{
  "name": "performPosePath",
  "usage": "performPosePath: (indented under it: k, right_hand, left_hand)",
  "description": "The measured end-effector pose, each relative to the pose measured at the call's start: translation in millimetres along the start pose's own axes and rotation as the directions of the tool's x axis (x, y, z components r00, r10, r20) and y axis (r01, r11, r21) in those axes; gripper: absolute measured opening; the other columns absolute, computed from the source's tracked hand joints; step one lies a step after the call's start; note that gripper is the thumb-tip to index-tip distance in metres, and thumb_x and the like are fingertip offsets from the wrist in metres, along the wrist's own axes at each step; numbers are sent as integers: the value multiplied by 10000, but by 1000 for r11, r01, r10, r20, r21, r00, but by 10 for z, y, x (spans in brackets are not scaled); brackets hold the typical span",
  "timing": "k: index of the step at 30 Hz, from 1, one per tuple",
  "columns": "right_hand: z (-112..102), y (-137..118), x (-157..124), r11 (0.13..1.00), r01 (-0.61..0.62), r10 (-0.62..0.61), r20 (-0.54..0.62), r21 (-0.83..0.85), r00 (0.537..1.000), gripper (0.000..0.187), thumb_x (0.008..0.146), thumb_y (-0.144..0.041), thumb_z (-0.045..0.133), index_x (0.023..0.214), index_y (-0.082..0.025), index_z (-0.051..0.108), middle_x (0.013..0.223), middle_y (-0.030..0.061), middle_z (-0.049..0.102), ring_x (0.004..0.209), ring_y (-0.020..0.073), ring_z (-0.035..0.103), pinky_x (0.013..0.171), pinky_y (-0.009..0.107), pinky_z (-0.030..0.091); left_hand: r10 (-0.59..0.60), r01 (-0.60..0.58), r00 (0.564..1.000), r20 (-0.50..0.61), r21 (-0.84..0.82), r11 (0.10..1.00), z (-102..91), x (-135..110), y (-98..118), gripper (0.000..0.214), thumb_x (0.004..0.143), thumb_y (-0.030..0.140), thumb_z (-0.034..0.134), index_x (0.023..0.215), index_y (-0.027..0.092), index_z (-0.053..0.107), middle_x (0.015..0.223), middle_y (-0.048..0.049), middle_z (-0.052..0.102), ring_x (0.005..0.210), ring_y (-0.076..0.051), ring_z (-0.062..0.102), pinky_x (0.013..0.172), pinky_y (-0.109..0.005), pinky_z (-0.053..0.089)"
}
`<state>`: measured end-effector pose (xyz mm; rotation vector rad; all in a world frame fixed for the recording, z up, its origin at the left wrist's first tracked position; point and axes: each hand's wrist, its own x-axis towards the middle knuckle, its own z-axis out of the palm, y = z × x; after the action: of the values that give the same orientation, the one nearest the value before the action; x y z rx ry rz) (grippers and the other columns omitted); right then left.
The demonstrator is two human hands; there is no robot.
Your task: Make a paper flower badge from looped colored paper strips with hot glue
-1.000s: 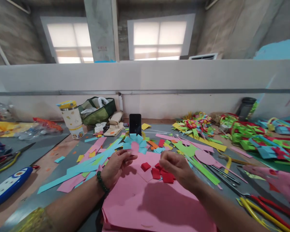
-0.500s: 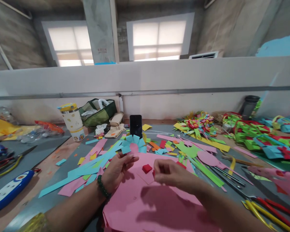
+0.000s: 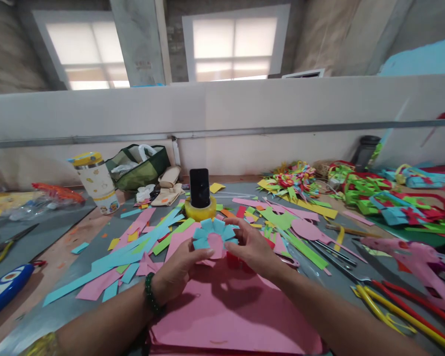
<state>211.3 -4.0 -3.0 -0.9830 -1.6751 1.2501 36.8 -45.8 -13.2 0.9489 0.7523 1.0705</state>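
Note:
A blue paper flower with a pink round centre (image 3: pixel 216 243) is held up between my hands, over a stack of pink sheets (image 3: pixel 229 319). My left hand (image 3: pixel 180 269) is closed on its lower left part, thumb lying near the pink centre. On the other side my right hand (image 3: pixel 255 249) pinches the flower's right petals between thumb and fingers. Folded red pieces (image 3: pixel 232 260) lie under my right hand, partly hidden by it and by the flower. The fingers behind the flower are mostly out of sight.
Blue strips (image 3: pixel 111 264) and other paper scraps cover the left. Upright behind the flower, a phone (image 3: pixel 200 189) stands in a yellow tape roll (image 3: pixel 200 211). At right lie a pink glue gun (image 3: pixel 411 264) and red- and yellow-handled tools (image 3: pixel 396 309). A tumbler (image 3: pixel 98 185) stands back left.
My right hand has come left from over the red pieces and now grips the flower. The flower sits a little lower and nearer. The whole view has shifted slightly.

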Motion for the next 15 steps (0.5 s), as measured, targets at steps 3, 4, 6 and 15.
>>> performPosePath:
  k: [3,4,6,15]
  right_hand:
    - [16,4,-44,991,37,-30,56,-128,998,538,714,-183,605,1230,-179,453,866,7,639,653,110,539,560,234,412]
    - [9,-10,-60,983,52,-43,55,-174,998,504,730,-213,624,1209,-185,470,800,-13,625,623,108,523,546,231,400]
    - [-36,-59,-84,963,111,-121,-26,-247,992,347,779,-319,639,1081,-188,530,651,-52,544,559,99,464,518,229,362]
    - [-171,-109,-38,989,132,-123,-122,64,985,634,814,-575,571,1316,-237,382,1025,38,591,509,69,464,508,260,423]
  left_hand:
    - [-27,29,995,-95,27,999,-33,24,-4,316,671,341,781,879,133,665,759,-41,665,624,-147,616,565,-242,483]
    - [-33,38,992,-122,34,999,-55,39,-8,308,651,334,792,837,129,657,714,-29,644,595,-137,597,542,-232,462]
    - [-26,34,986,-167,44,998,-104,67,-9,290,627,313,808,781,137,637,665,-3,609,577,-121,575,532,-216,439]
    - [84,-66,983,-164,116,991,-59,31,75,281,607,308,826,747,132,655,663,5,615,561,-96,533,544,-216,416]
